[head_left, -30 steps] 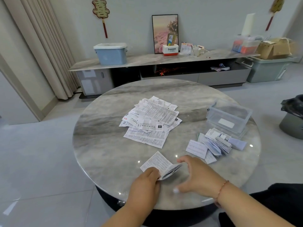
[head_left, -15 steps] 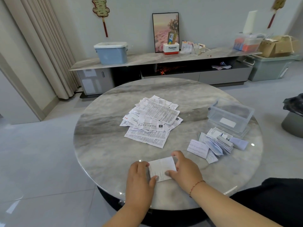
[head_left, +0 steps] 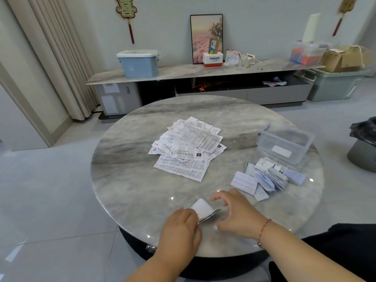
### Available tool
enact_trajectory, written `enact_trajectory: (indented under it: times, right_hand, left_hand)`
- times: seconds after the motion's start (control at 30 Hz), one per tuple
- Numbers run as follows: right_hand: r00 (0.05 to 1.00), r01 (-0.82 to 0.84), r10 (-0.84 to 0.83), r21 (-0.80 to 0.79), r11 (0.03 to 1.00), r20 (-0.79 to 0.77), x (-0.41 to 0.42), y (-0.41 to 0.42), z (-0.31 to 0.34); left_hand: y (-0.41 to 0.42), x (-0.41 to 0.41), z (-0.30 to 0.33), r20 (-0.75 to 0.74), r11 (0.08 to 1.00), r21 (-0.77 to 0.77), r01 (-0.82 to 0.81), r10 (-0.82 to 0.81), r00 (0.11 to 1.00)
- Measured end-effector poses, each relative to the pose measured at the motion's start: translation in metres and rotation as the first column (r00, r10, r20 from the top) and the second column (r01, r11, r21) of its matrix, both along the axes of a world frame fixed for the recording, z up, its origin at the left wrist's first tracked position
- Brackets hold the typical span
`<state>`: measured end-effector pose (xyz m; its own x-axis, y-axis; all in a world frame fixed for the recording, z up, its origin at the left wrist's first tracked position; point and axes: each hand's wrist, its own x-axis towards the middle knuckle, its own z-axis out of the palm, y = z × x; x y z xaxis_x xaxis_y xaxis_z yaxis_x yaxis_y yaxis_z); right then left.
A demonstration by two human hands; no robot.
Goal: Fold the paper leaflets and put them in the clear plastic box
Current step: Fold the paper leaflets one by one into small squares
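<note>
At the near edge of the round grey marble-patterned table (head_left: 130, 180) we see both hands at work on one small white folded paper leaflet (head_left: 203, 209). The left hand (head_left: 180, 231) pinches the leaflet at its near left corner, fingers curled round the paper's edge; the leaflet stands tilted up off the tabletop, its fold partly sprung open, with a dark printed underside showing along its right edge. The right hand (head_left: 236, 214) hovers just right of the leaflet, fingers spread and loosely curved, thumb pointing near; we cannot tell whether any fingertip touches the paper. A thin reddish bracelet (head_left: 262, 231) sits on the right wrist. Toward the middle of the table lies a loose heap of unfolded white printed paper sheets (head_left: 188, 147), overlapping at odd angles. To the right, a cluster of already folded white leaflets (head_left: 266, 176) lies fanned on the tabletop, just near of the clear rectangular plastic box (head_left: 284, 143), which sits at the table's far right without its lid on; a white label shows on its near wall, and we see no leaflets inside it. Beyond the table, a long low marble-topped cabinet (head_left: 183, 71) runs along the far wall, carrying a pale blue lidded plastic bin (head_left: 138, 63) and a framed pink picture (head_left: 205, 35).
</note>
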<state>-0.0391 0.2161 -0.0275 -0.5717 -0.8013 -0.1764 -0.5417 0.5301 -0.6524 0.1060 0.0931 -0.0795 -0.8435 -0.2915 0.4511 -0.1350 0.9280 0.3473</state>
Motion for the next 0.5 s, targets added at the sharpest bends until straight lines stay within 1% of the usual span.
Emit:
enact_trajectory:
  times: [0.03, 0.07, 0.13, 0.2, 0.3, 0.43, 0.5]
  right_hand:
    - [0.993, -0.1, 0.1, 0.014, 0.995, -0.068, -0.004, 0.002, -0.002]
    - [0.983, -0.159, 0.16, 0.016, 0.987, -0.086, -0.006, 0.002, -0.005]
    - [0.971, -0.189, 0.191, 0.022, 0.982, -0.144, -0.006, -0.002, -0.012]
    - [0.967, -0.149, 0.15, 0.021, 0.989, -0.208, -0.005, -0.007, -0.017]
    - [0.957, -0.069, 0.073, 0.024, 0.997, -0.28, 0.0, -0.016, -0.022]
    - [0.928, 0.043, -0.014, 0.071, 0.997, -0.373, 0.012, -0.027, -0.027]
    - [0.922, 0.102, -0.066, 0.074, 0.992, -0.381, 0.015, -0.031, -0.028]
  left_hand:
    - [-0.001, 0.003, -0.002, 0.004, 0.999, 0.045, -0.003, 0.003, 1.0]
    - [-0.001, 0.006, -0.001, 0.02, 0.995, 0.099, -0.018, 0.016, 1.0]
    - [-0.002, 0.009, -0.001, 0.045, 0.974, 0.218, -0.057, 0.049, 0.998]
    - [-0.004, 0.008, 0.0, 0.068, 0.948, 0.295, -0.123, 0.108, 0.992]
    - [-0.003, 0.005, 0.002, 0.081, 0.921, 0.337, -0.194, 0.177, 0.981]
    - [-0.005, -0.001, 0.006, 0.044, 0.874, 0.439, -0.211, 0.213, 0.976]
    - [-0.009, -0.004, 0.004, 0.045, 0.873, 0.438, -0.216, 0.219, 0.975]
